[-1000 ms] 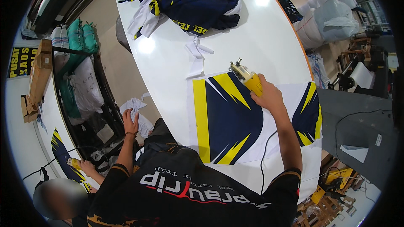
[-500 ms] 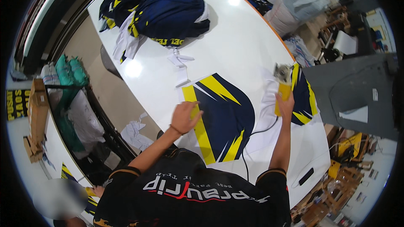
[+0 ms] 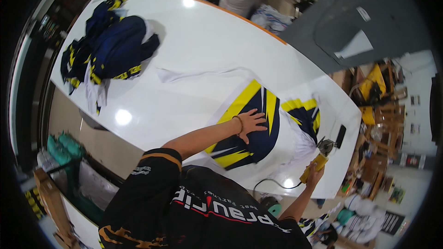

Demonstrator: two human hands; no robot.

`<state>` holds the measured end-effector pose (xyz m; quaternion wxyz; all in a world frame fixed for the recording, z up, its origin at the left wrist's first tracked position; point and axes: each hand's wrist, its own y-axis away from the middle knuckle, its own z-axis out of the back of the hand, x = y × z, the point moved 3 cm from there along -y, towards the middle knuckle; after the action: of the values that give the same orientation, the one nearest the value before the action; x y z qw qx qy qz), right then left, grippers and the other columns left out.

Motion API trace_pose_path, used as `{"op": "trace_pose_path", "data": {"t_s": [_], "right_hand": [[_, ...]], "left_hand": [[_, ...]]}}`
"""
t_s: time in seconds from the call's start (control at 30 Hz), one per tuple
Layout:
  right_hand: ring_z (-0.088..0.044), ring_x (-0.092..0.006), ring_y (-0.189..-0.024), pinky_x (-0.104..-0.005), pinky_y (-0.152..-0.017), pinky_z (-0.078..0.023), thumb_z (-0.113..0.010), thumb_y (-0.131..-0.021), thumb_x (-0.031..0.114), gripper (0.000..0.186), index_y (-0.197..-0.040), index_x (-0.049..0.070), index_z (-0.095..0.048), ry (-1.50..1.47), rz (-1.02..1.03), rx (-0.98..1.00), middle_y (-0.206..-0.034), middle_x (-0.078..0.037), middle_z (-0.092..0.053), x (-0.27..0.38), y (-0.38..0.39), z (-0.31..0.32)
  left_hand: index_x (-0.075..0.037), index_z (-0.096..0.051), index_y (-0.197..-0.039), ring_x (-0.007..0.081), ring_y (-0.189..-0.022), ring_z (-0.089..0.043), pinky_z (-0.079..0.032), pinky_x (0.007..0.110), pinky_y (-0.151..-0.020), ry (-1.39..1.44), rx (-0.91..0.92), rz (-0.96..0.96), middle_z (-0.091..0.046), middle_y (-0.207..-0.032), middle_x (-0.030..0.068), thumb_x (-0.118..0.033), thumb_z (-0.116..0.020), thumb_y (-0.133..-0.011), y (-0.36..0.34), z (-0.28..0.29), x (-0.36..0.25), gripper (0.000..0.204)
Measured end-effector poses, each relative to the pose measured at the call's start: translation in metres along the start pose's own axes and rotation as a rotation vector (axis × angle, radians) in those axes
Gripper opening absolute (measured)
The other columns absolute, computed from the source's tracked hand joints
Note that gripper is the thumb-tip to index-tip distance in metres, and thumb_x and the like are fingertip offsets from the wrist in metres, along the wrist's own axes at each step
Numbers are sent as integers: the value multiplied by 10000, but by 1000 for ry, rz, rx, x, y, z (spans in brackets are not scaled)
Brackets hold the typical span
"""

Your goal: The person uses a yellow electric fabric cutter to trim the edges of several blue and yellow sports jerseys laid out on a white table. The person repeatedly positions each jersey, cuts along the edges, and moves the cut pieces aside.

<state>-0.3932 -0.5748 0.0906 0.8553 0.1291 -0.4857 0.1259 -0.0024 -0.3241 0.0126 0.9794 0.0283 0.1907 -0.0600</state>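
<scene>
My left hand (image 3: 253, 124) lies flat, fingers spread, on a navy, yellow and white fabric panel (image 3: 268, 144) on the table. My right hand (image 3: 314, 175) grips the yellow body of an electric fabric cutter (image 3: 319, 160) at the right part of the table. The cutter's round metal head points away from me, beside white fabric (image 3: 291, 140) between it and the panel. A black cord (image 3: 277, 181) runs from its rear toward my body. Beyond the white fabric sits a second navy and yellow piece (image 3: 305, 115), partly bunched.
A heap of navy and yellow fabric (image 3: 117, 48) rests at the far left of the white table (image 3: 198, 32). A long white strip (image 3: 203, 74) stretches across the middle. Near the cutter head lies a flat black object (image 3: 341, 136). A grey surface (image 3: 304, 30) stands beyond the right far edge.
My view has turned. The cutter in my right hand has come away from beside the second piece. My left hand has moved onto the panel's navy part, and the panel now lies at a different angle.
</scene>
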Motion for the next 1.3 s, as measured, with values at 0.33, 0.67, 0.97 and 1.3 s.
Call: {"op": "trace_pose_path", "data": {"t_s": [0.33,0.67,0.97,1.3], "right_hand": [[-710,-201,-759,-335,-666,-578,-834,-830,108,436,-1177,3,-592,79,-239,6,-945,-98,-689,2,166,-18],[-744,-375,-900,-459,-806,-576,-863,-775,269,552,-1186,-10,-625,349,-112,325,-998,-224,-746,31,229,-136],[-704,-462,-940,-570,-809,-553,-780,-828,368,553,-1192,53,-506,728,52,463,-1022,-233,-709,75,239,-223],[-704,-462,-940,-573,-800,-557,-752,-834,375,544,-1186,60,-482,827,87,533,-1020,-239,-704,106,201,-251]], "left_hand": [[-222,-239,-1689,467,-1610,-45,-66,667,-1270,58,68,398,-114,-1749,207,-838,-708,-728,172,-27,-20,1234],[-207,-204,-1692,513,-1597,-30,-108,677,-1259,-79,222,874,-56,-1755,220,-770,-859,-596,329,56,86,1395],[-134,-228,-1685,528,-1591,-19,-96,715,-1230,-4,-263,1267,-68,-1734,283,-770,-647,-863,358,-25,5,1121],[-146,-248,-1681,532,-1588,37,-47,718,-1234,73,-362,1411,-46,-1746,254,-783,-612,-873,374,-48,-23,1092]]}}
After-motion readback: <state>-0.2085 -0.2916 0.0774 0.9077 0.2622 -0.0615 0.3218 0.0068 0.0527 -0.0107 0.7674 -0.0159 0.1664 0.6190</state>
